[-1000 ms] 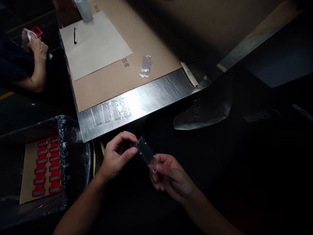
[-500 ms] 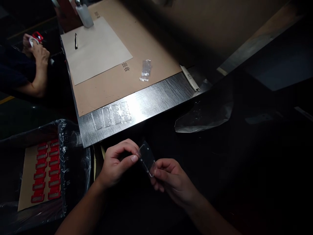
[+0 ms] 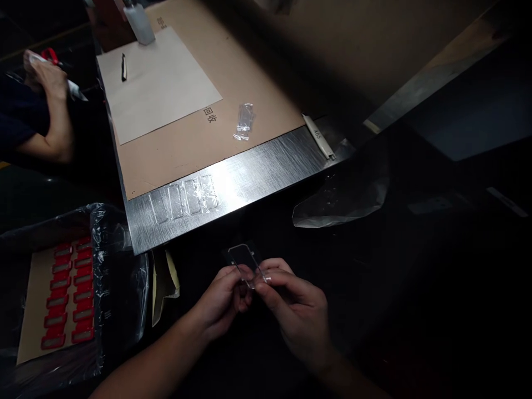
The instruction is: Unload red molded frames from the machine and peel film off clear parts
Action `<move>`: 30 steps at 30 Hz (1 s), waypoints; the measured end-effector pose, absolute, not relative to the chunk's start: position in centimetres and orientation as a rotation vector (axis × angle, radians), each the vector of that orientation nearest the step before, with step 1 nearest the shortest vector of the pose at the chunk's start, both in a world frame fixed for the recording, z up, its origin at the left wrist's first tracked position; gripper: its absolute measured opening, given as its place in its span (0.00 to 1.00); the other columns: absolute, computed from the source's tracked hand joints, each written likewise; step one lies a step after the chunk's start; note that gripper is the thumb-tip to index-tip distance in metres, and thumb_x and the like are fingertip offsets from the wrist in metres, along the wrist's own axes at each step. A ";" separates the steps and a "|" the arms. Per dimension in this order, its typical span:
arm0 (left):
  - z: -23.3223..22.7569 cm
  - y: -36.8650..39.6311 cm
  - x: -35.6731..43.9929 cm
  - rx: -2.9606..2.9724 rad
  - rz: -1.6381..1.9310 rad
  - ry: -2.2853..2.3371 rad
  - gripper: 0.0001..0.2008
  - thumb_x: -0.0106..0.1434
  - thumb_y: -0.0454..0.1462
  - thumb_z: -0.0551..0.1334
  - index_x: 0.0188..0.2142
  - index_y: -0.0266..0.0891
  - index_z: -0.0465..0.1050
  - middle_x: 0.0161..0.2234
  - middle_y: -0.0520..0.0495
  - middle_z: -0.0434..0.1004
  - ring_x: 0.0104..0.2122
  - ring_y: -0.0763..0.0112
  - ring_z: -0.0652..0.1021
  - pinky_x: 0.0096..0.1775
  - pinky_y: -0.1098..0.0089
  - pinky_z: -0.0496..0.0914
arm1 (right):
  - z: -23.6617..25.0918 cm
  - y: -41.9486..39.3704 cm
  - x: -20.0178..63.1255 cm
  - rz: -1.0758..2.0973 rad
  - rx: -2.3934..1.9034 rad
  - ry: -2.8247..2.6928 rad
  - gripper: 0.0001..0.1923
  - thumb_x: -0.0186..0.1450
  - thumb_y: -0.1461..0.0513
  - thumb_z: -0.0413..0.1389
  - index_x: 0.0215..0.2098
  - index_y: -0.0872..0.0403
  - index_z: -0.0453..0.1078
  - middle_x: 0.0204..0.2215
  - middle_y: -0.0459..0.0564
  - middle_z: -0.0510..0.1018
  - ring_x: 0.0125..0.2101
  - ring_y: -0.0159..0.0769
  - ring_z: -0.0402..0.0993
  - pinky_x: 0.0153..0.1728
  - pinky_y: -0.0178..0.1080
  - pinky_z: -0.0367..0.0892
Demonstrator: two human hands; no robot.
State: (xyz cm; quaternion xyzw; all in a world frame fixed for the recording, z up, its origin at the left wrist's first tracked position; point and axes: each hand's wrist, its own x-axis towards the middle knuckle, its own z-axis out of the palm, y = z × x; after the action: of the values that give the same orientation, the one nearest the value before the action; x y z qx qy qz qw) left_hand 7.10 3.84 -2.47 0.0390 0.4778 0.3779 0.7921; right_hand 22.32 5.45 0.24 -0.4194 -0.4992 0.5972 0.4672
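1. Brushed-steel table edge (image 3: 266, 169) running diagonally from lower left to right of centre, just above the hands; dark open room below and to the right of it.
2. Four clear plastic pieces (image 3: 185, 198) lying in a row on that steel strip, left of centre, near the edge.
3. Brown cardboard sheet (image 3: 199, 138) covering the table beyond the strip, with a pale paper sheet (image 3: 158, 83) on it at upper left, a pen (image 3: 123, 67) on the paper, a white bottle (image 3: 139, 22) at the top edge.
4. Small crumpled clear wrapper (image 3: 244, 121) on the cardboard, centre top.
5. Clear plastic bag (image 3: 341, 199) draped right of centre, below the table corner.
6. Tray of red clips (image 3: 66, 293) in plastic film at lower left, well apart from the hands.
7. Left hand (image 3: 220, 302) and right hand (image 3: 293, 310) close together at lower centre, forearms coming in from the bottom edge.
8. Clear plastic piece (image 3: 245, 260) pinched by fingertips of both hands, tilted, upper end free above the fingers.
9. Another person's hand (image 3: 44, 69) at upper left, holding something red and white.
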 end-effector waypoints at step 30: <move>1.7 1.5 8.4 2.194 1.435 0.969 0.05 0.65 0.28 0.64 0.39 0.26 0.78 0.30 0.47 0.75 0.24 0.73 0.72 0.22 0.68 0.63 | 0.4 5.3 24.0 1.812 -1.248 -0.866 0.13 0.67 0.58 0.64 0.27 0.54 0.72 0.26 0.46 0.75 0.27 0.30 0.70 0.29 0.33 0.66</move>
State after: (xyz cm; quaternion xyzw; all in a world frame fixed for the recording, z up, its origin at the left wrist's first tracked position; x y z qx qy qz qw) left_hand 8.41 1.49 1.70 0.7732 0.3413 0.5059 0.1724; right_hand 24.05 5.27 0.37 -0.4885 -0.3390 0.7092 0.3789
